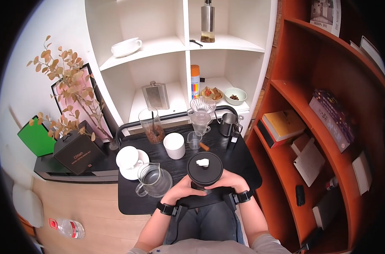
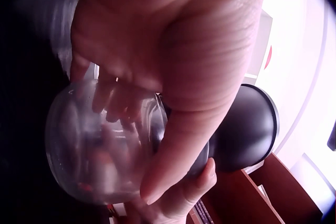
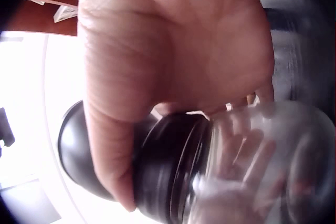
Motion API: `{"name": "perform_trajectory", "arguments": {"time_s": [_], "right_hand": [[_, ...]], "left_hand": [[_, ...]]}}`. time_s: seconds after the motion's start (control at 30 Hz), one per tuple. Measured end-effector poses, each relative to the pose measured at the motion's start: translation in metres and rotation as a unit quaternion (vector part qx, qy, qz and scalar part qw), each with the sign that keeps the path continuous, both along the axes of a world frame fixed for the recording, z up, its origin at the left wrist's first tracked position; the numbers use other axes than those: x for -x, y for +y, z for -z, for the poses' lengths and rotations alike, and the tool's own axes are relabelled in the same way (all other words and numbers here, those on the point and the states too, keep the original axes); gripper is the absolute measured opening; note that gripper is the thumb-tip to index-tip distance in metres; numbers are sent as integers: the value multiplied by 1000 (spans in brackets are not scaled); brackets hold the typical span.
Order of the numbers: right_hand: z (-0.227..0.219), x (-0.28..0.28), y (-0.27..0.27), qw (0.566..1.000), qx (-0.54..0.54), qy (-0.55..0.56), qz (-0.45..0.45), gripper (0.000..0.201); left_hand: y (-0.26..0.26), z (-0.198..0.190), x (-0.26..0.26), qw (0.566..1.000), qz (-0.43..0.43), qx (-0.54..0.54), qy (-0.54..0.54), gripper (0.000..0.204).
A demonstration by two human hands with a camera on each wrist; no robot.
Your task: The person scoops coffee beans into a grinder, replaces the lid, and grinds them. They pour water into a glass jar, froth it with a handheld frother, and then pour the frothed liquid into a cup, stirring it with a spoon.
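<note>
Both my hands grip a manual coffee grinder [image 1: 205, 173], with a round black top and a clear glass jar [image 2: 100, 145] below. A small white patch shows on the top's middle in the head view. My left hand [image 1: 182, 190] wraps the jar near its neck, thumb along the near side. My right hand [image 1: 230, 180] curls round the black collar [image 3: 168, 166], with fingers showing through the glass. The grinder is held at the near edge of the black table [image 1: 131, 203], in front of my lap. Close to the left hand stands a glass pitcher [image 1: 154, 180].
On the table stand a white cup [image 1: 127, 157] on a saucer, a white canister [image 1: 174, 146], a glass of beans [image 1: 152, 127], a dripper [image 1: 202, 108], a small glass cup [image 1: 195, 139] and a steel jug [image 1: 228, 125]. Shelves rise behind and at right.
</note>
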State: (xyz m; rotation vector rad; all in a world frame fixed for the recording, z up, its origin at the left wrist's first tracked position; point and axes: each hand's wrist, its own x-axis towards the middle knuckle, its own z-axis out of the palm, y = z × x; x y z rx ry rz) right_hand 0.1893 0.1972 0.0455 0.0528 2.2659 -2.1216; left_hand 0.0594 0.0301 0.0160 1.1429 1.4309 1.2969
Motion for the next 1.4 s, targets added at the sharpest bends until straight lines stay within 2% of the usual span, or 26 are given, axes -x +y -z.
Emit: {"name": "perform_trajectory", "arguments": {"time_s": [0.07,0.1,0.17,0.2,0.23,0.27,0.3,0.37,0.43,0.57,0.6,0.63,0.67,0.77,0.8,0.87,0.9,0.97,1.0,1.03,1.1,1.13,1.17,1.27,1.33,1.4], "right_hand": [[3,-3,-10,997,57,23,55,69],[12,-3,-13,997,57,20,52,69],[34,-1,-18,979,-68,103,164,72],[26,-2,-25,980,-25,89,177,71],[30,0,-32,981,-24,85,175,71],[36,0,-39,968,-35,96,230,69],[40,2,-45,952,-46,107,284,68],[39,5,-55,942,-91,100,308,71],[37,6,-65,905,-129,94,395,76],[36,-4,-45,926,-143,110,332,77],[36,-7,-36,958,-61,91,265,77],[35,-9,-26,978,21,72,194,77],[33,-10,-14,989,22,10,147,76],[0,-6,0,998,31,-26,40,71],[-4,-5,-1,999,29,-25,38,71],[-9,-1,-3,997,-45,31,46,66],[-6,1,-7,997,-46,32,44,66],[6,1,-19,983,33,84,163,61],[3,1,-24,981,27,94,168,59],[8,3,-27,981,28,91,168,59],[26,7,-36,966,67,126,218,56],[33,9,-42,955,30,137,261,52],[39,11,-48,955,29,134,261,52],[50,20,-65,890,-91,170,414,49],[55,19,-65,890,-106,166,411,52],[55,16,-62,890,-120,166,407,55]], "left_hand": [[3,10,-3,999,-34,-11,11,83],[5,11,-7,999,-37,-10,8,83],[7,12,-17,994,-83,-73,23,83],[9,15,-21,994,-86,-71,20,83],[11,19,-25,981,-129,-103,99,81],[12,21,-28,960,-170,-134,178,78],[13,23,-31,960,-172,-132,175,78],[13,24,-35,935,-216,-121,254,74],[13,26,-34,937,-213,-120,249,73],[9,19,-30,953,-174,-113,220,77],[8,18,-26,953,-174,-113,220,77],[7,18,-22,970,-140,-102,173,79],[6,17,-18,983,-105,-90,124,82],[3,8,-8,989,-50,-76,115,85],[3,8,-7,989,-52,-78,115,85],[3,10,-7,988,-51,-98,110,79],[4,10,-11,987,-53,-99,111,79],[6,11,-23,965,-164,-87,185,74],[9,11,-25,944,-192,-119,239,69],[11,11,-29,945,-192,-117,236,69],[12,8,-35,928,-249,-100,259,69],[12,10,-37,929,-248,-98,256,69],[14,13,-37,923,-264,-95,265,69],[18,21,-39,910,-293,-96,276,69],[17,21,-40,904,-308,-98,279,69],[13,16,-37,914,-279,-92,280,70]]}}
